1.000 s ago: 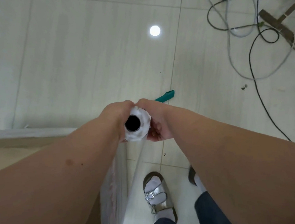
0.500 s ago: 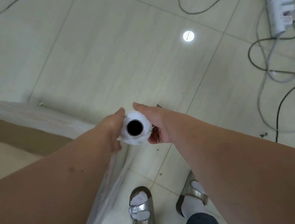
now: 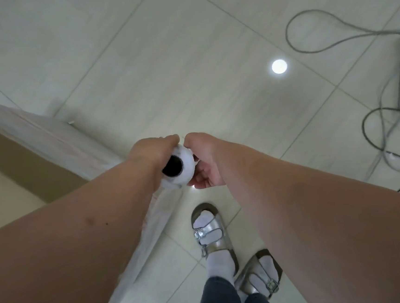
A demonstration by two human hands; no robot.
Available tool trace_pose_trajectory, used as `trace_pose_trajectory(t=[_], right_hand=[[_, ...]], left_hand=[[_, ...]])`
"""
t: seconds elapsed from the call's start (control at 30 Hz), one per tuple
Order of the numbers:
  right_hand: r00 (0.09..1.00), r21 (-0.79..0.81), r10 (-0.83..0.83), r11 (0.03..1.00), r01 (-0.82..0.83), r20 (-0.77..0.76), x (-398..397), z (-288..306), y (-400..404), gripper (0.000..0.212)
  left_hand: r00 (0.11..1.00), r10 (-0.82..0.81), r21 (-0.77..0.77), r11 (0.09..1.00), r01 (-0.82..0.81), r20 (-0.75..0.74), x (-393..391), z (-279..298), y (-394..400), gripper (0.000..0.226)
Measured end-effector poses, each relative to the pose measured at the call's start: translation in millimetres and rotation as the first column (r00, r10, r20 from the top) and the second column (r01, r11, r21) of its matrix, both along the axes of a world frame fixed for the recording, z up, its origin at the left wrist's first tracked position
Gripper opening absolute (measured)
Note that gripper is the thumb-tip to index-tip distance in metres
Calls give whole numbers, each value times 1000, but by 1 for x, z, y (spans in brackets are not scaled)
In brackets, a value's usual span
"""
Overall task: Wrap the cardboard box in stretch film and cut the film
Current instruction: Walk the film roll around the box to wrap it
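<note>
Just beside the corner of the large brown cardboard box (image 3: 13, 153), which stands on the pale tiled floor (image 3: 185, 56), the left hand (image 3: 154, 149) and right hand (image 3: 203, 160) are each curled closed around the white roll of stretch film (image 3: 181, 167), held upright so its dark hollow core faces the camera. The likeliest trouble, I judge, is the sheet of clear film (image 3: 150, 230) running down from the roll bunching or slackening at that corner if tension drops, or a foot catching the grey cables (image 3: 384, 116) lying on the floor beyond the roll. The box's near side and upper edge already look cloudy and faintly wrinkled under film.
</note>
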State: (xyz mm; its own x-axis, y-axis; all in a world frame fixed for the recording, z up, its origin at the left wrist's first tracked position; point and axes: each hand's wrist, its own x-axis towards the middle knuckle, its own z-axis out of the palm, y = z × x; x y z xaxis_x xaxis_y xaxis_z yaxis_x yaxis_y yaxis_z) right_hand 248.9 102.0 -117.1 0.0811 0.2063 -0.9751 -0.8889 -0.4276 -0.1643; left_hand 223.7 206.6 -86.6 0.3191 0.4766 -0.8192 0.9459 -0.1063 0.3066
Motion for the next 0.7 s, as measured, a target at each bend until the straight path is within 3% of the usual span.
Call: trace_pose_trajectory(t=[0.1, 0.2, 0.27, 0.33, 0.43, 0.57, 0.7], right_hand=[[997, -61, 45, 997, -41, 70, 20, -8, 22, 44], [989, -94, 100, 991, -91, 105, 38, -9, 34, 53], [982, -85, 160, 985, -152, 104, 48, -5, 38, 55], [972, -51, 214, 976, -210, 100, 55, -7, 45, 59], [966, 6, 235, 972, -237, 112, 64, -7, 65, 56], [966, 24, 231, 972, -235, 114, 84, 0, 89, 40], [972, 51, 234, 971, -234, 12, 100, 5, 102, 42]], left_hand=[[998, -26, 42, 999, 23, 58, 15, -9, 19, 26], [969, 248, -78, 966, -247, 3, 21, -21, 42, 37], [900, 418, -223, 872, -435, -119, 24, -24, 52, 47], [861, 466, -325, 797, -508, -204, 30, -25, 59, 50], [859, 469, -367, 776, -513, -208, 44, -15, 69, 34], [887, 427, -297, 836, -461, -175, 66, -10, 91, 26], [984, 175, -64, 982, -175, -14, 86, -6, 103, 17]])
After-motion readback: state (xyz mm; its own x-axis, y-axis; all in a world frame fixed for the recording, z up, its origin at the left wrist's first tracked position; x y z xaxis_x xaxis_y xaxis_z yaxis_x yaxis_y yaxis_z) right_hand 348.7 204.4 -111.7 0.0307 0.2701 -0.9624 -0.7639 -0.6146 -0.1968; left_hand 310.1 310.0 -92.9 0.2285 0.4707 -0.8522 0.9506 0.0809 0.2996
